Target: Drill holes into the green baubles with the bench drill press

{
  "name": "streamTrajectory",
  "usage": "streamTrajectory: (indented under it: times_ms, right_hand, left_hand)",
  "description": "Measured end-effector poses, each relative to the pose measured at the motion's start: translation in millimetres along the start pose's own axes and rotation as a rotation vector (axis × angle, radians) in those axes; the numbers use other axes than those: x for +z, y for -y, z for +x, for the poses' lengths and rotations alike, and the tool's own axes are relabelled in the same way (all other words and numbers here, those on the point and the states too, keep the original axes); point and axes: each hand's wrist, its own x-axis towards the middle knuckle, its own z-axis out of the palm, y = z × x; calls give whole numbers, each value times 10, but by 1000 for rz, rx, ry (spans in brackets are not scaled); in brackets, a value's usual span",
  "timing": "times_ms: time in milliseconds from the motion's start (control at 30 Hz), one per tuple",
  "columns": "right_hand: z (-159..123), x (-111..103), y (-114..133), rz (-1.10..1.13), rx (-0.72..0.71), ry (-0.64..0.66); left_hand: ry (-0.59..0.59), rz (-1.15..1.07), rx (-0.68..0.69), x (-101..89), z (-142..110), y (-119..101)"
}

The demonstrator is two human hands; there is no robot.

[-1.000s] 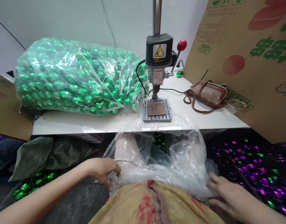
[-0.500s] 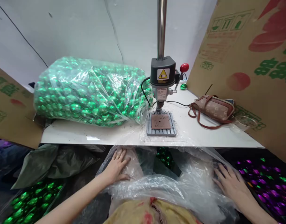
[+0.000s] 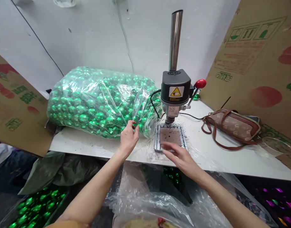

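Along the white bench top [image 3: 88,144], working from the left, a flap of printed cardboard [image 3: 17,101] leaned in, and below it a crate of green baubles [image 3: 33,202] sat at floor level. A big clear plastic bag of green baubles [image 3: 88,104] lay on its side on the bench, its film slick and loosely wrapped. It looked bulky but fairly light, soft to squeeze, and the thin shiny baubles inside seemed likely to be fragile; the bunched film at the end nearest the drill looked the surest place to take hold, with a palm under the belly for support. The left hand [image 3: 129,137] was at that end, its fingers [image 3: 135,125] slightly curled and apart, clamped on nothing; they seemed to just meet the film, though I couldn't swear to contact from this angle. Further right stood a bench drill press [image 3: 175,88] with a red-knobbed lever [image 3: 200,83]. The right hand [image 3: 180,156] was over its slotted grey base plate [image 3: 156,142], fingers [image 3: 166,147] spread and empty, by a brown pad [image 3: 170,134]. Beyond lay a tan handbag [image 3: 232,125].
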Motion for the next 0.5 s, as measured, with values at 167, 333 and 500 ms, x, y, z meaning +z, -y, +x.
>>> streamTrajectory:
  times_ms: [167,333,500]
  right_hand:
    - [1177,760,-36,198,199,-178]
    - [1596,1094,-259,344,283,-202]
    - [1530,1123,-361,465,166,-233]
  left_hand:
    - [-426,269,162,-61,-48,361]
    - [-418,415,77,-152,-72,952]
    - [-256,394,84,25,291,1205]
